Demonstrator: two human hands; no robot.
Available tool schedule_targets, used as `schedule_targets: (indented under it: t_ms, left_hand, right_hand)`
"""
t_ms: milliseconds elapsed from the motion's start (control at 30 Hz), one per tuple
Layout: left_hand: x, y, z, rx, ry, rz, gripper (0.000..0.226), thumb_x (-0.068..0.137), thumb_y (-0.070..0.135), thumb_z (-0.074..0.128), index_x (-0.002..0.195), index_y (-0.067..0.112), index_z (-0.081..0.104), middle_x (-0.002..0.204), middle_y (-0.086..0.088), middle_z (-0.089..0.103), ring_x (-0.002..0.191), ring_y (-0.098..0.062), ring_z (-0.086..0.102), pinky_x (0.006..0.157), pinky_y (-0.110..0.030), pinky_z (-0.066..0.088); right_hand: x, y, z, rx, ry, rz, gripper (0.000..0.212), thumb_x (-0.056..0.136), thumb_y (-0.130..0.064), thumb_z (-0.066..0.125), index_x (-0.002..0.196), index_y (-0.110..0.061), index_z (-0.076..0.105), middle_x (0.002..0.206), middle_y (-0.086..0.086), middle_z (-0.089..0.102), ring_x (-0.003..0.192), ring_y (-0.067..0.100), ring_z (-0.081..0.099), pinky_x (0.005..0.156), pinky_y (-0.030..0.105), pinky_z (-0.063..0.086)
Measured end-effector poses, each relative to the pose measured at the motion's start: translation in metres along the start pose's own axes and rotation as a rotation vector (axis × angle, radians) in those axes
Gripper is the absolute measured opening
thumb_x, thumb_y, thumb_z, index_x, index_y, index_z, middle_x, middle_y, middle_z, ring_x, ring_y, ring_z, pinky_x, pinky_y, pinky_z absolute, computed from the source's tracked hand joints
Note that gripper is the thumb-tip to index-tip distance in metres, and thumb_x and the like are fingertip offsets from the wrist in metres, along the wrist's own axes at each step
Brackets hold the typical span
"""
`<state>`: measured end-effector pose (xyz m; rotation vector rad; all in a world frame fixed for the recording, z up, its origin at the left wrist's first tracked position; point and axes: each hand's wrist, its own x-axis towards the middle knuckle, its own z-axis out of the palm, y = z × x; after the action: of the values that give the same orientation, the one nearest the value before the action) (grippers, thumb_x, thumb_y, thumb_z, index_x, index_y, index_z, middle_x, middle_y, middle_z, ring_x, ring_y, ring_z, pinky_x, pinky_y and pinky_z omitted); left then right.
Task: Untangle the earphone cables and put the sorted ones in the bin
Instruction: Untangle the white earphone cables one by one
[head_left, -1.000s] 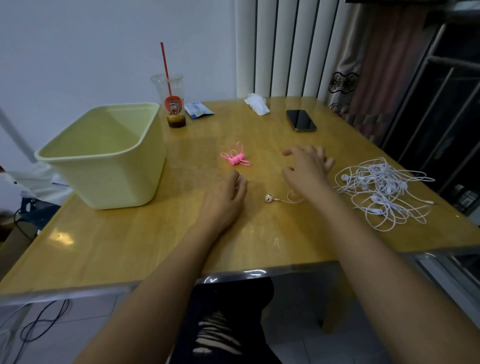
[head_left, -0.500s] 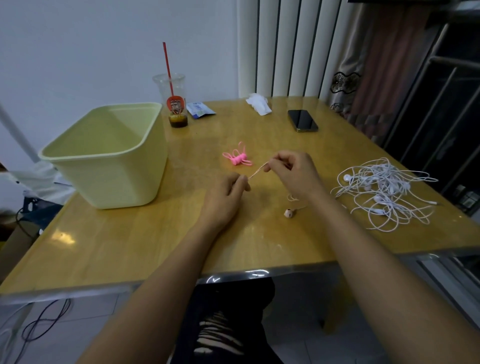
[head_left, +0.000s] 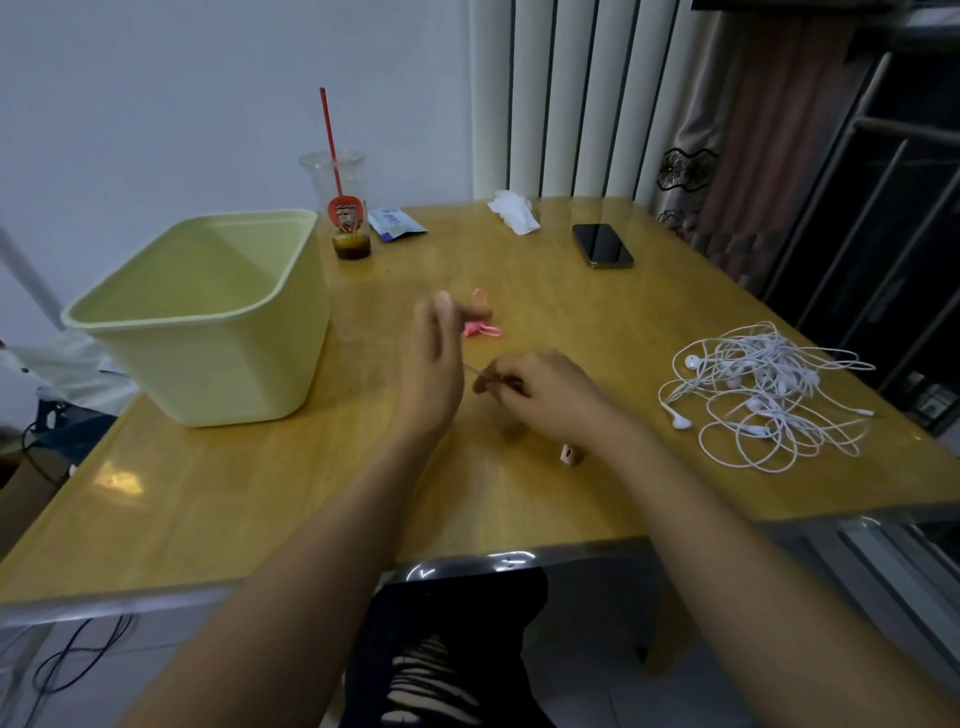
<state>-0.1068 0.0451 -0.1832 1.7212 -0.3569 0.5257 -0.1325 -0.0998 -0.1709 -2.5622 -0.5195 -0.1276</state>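
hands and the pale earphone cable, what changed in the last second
The right hand went from lying open over the pale earphone cable to pinching it, and its earbud was dragged towards the right wrist. The left hand rose off the table, blurred. The white tangle, pink earphones and bin stayed put.

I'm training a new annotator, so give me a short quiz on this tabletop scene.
1. True or false: the tangled white earphone cables lie on the wooden table, outside the pale yellow plastic bin.
2. What lies nearest the black smartphone? A crumpled white tissue, B the bin, C pink coiled earphones.
3. Fill in: the right hand pinches a thin ____.
Key: 1 true; 2 A; 3 cable.
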Motion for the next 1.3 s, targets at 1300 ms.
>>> schedule_targets:
  t_ms: [1300]
  left_hand:
    - [-0.011, -0.012, 0.000, 0.015, -0.238, -0.245, 0.044, 0.099, 0.027, 0.038, 0.069, 0.008, 0.064, 0.058, 0.004, 0.059, 0.053, -0.009, 0.054, 0.053, -0.024, 0.041]
  right_hand:
    - [0.008, 0.032, 0.019, 0.113, 0.365, -0.191, 0.029, 0.093, -0.023, 0.064, 0.121, -0.017, 0.071, 0.109, 0.002, 0.071, 0.099, 0.015, 0.063, 0.085, 0.033, 0.051]
